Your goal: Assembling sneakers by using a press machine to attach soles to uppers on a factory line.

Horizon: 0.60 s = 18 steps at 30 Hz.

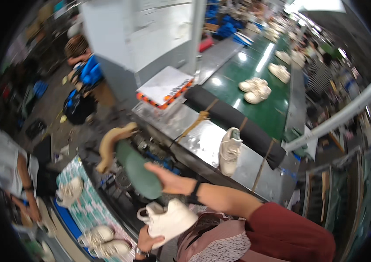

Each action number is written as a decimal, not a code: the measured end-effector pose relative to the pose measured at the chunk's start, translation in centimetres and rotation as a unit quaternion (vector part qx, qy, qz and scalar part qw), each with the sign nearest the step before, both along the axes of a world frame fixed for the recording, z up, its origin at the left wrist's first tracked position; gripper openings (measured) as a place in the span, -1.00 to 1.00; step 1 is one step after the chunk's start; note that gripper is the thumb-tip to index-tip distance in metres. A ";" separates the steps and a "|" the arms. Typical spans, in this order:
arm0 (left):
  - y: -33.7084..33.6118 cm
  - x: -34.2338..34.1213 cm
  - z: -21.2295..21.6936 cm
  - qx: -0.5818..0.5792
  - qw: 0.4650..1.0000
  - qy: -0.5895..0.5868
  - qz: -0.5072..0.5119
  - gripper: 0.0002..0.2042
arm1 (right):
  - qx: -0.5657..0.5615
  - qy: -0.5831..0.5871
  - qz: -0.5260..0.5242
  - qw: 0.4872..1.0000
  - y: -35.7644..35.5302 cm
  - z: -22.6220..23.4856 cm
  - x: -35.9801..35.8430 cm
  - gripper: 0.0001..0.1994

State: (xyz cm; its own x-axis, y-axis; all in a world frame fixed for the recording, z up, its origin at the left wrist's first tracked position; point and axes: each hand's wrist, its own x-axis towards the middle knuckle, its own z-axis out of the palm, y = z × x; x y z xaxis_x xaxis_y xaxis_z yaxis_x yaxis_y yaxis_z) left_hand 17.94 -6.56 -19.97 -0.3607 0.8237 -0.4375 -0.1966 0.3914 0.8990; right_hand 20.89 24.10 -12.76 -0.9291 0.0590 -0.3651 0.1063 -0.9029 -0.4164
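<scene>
My right hand (170, 180) reaches out from a red sleeve and grips a green shoe-shaped form (139, 168) by its near end. A tan curved piece (110, 145) sticks up at the form's far end. Just below it, my left hand (147, 243), with a watch at the wrist, holds a white sneaker (168, 220) from underneath, close to my chest. The two held things are near each other but apart.
Another white sneaker (229, 150) stands on the metal table (194, 139) ahead. Behind a black roller (238, 126), a green conveyor belt (272, 115) carries pairs of white sneakers (255, 90). A patterned bench (87, 205) at lower left holds more sneakers (102, 240). A person (13, 170) works at far left.
</scene>
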 end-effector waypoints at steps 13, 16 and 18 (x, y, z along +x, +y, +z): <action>25.5 0.6 -3.0 -0.031 0.966 0.252 0.055 -0.41 | 0.350 0.193 -0.087 0.913 6.2 2.1 16.4 0.16; 36.0 0.4 -7.2 -0.015 0.937 0.346 0.035 -0.41 | 0.320 0.138 -0.196 0.917 7.7 3.2 26.3 0.15; 42.3 -0.7 -11.9 0.016 0.913 0.407 0.026 -0.41 | 0.334 0.026 -0.307 0.891 7.1 0.0 33.0 0.15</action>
